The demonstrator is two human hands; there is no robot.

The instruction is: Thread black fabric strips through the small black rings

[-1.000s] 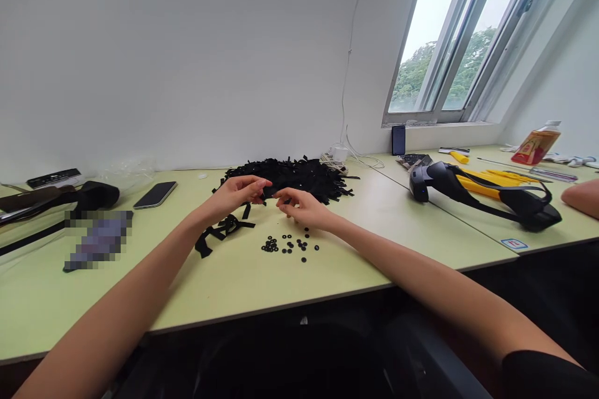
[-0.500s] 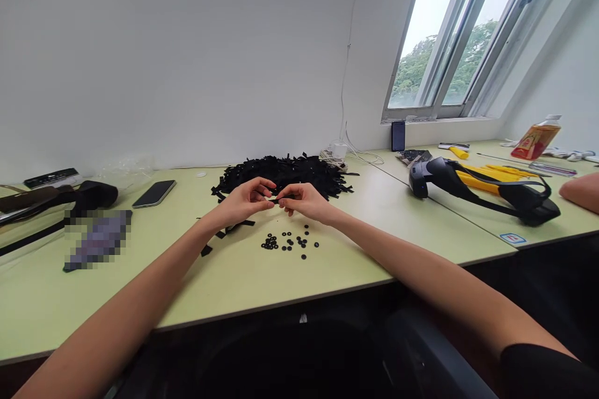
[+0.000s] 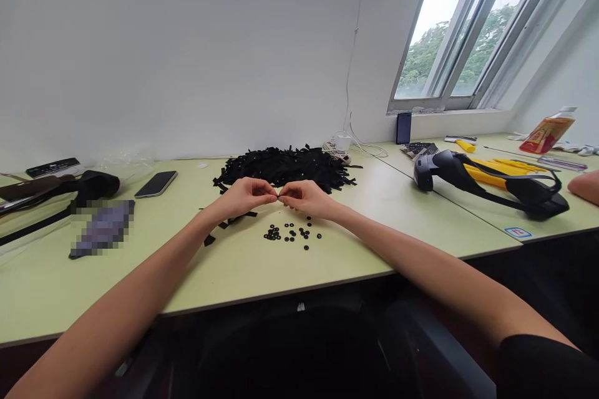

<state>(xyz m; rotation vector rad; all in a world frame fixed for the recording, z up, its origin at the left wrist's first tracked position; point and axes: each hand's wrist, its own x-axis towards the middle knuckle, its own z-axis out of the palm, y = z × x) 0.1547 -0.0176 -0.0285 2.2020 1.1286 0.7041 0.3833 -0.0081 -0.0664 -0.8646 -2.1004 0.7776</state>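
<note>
My left hand [image 3: 249,196] and my right hand [image 3: 306,198] meet fingertip to fingertip just above the table. Both are closed in a pinch on a small black strip [image 3: 279,196], most of which the fingers cover. Right behind them lies a heap of black strips [image 3: 285,165] that look like cloth. A few loose strips [image 3: 241,218] lie beneath my left wrist. Several small black ring-shaped discs [image 3: 272,234] are scattered on the tabletop in front of my hands.
On the left are a phone [image 3: 156,184], a blurred-out dark item [image 3: 103,229] and black straps [image 3: 96,184]. To the right sits a black headset [image 3: 486,184] with yellow gloves [image 3: 496,168]. A drink bottle [image 3: 547,131] stands farther off, near another person's arm [image 3: 584,186].
My fingertips have come closer together, and less of the black strip shows between them. The camera view has shifted slightly; the discs and the heap look the same.
</note>
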